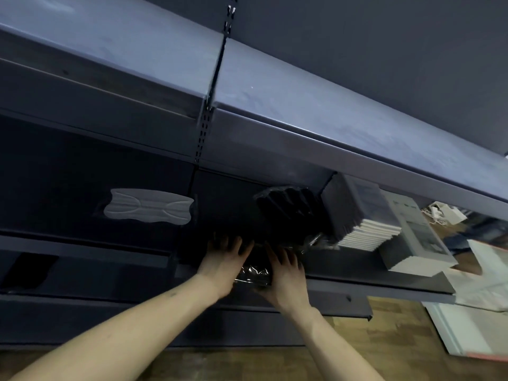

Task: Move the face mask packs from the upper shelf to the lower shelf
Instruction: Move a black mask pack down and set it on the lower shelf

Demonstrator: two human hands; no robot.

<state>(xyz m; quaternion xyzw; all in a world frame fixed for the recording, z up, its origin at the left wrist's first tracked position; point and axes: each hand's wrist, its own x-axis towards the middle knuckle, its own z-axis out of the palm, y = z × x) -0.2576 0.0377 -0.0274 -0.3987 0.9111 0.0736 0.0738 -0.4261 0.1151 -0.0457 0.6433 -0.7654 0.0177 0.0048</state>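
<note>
A pack of black face masks in clear crinkled plastic [254,274] sits at the front edge of the lower shelf [357,287], between my two hands. My left hand [224,259] lies against its left side with fingers spread and straight. My right hand [286,273] holds its right side, thumb under the pack's near corner. Behind, a row of black mask packs [288,207] stands upright on the same shelf. One white mask pack [149,206] lies further left. The upper shelf [316,116] runs across above, its top bare.
Stacks of grey and white boxes [365,213] stand to the right of the black packs, with more [415,237] beyond them. A black upright rail [211,86] divides the shelving. Wooden floor [384,342] and white bags [483,273] lie below right.
</note>
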